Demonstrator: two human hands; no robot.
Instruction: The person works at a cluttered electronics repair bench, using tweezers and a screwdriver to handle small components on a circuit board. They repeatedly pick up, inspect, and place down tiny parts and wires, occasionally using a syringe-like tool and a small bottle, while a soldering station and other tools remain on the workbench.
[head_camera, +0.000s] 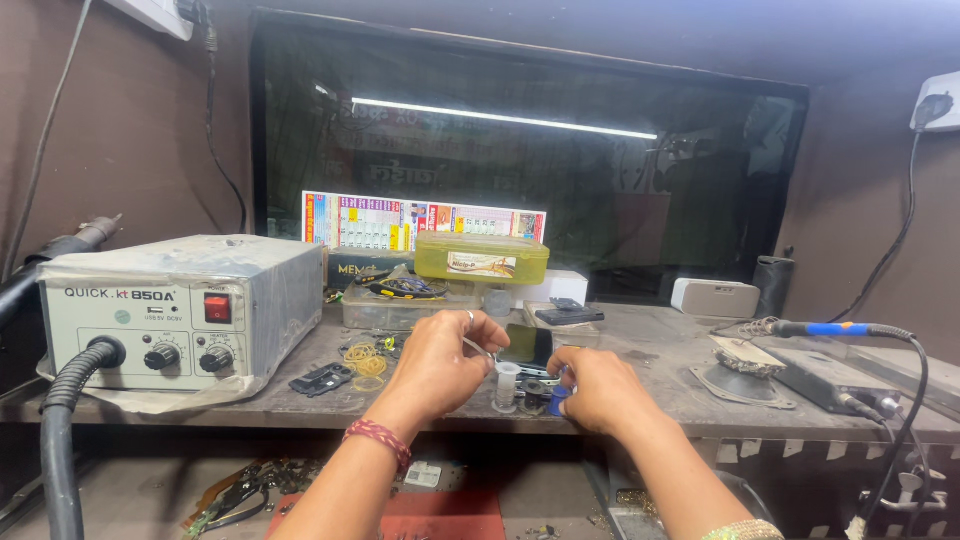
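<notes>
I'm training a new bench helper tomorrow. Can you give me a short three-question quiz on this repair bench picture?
1. True or false: the grey hot-air station stands to the left of both hands.
2. What colour is the lidded box at the back of the bench? A red, B yellow-green, C black.
3. What small thing stands upright between the left hand and right hand?

Key: 1 true; 2 B; 3 a small clear vial.

There is one view only, from a camera on the person's head. It looks forward and slightly down over the surface (650, 350), toward the dark window (560, 170) behind. It is close, at arm's reach.
</notes>
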